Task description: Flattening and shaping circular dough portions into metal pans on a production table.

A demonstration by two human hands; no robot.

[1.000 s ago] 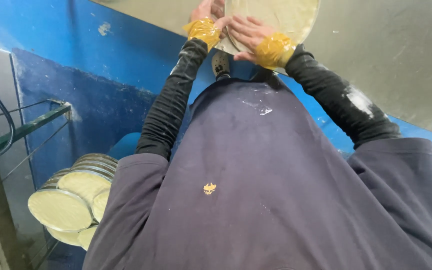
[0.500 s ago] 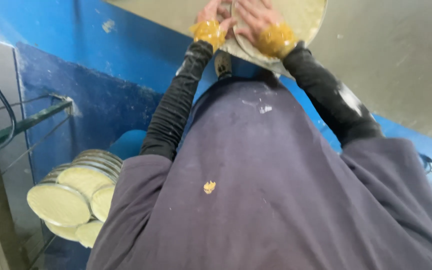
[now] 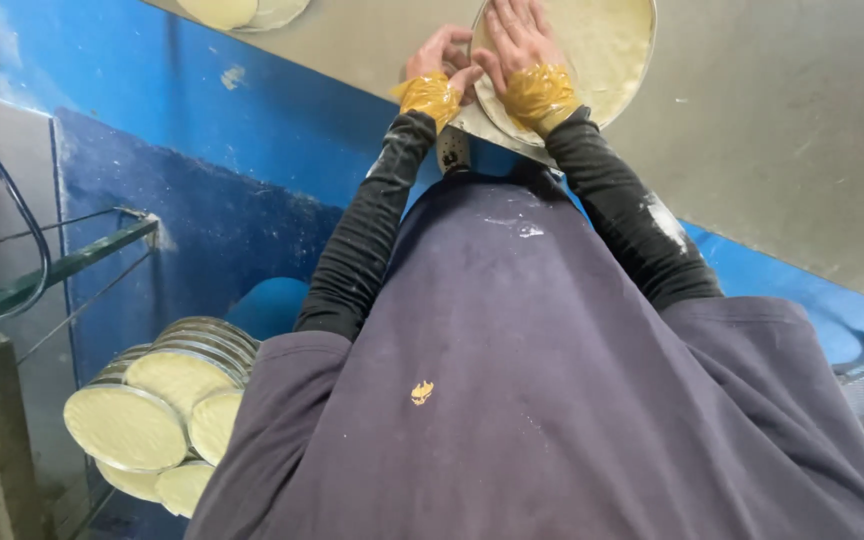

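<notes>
My hands have slid farther onto the dough round, pale and smooth in its metal pan on the grey table: right hand flat and open, left hand curled at the pan's rim.

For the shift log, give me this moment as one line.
left hand: on pan rim | right hand: flat on dough | round pan: on grey table
</notes>
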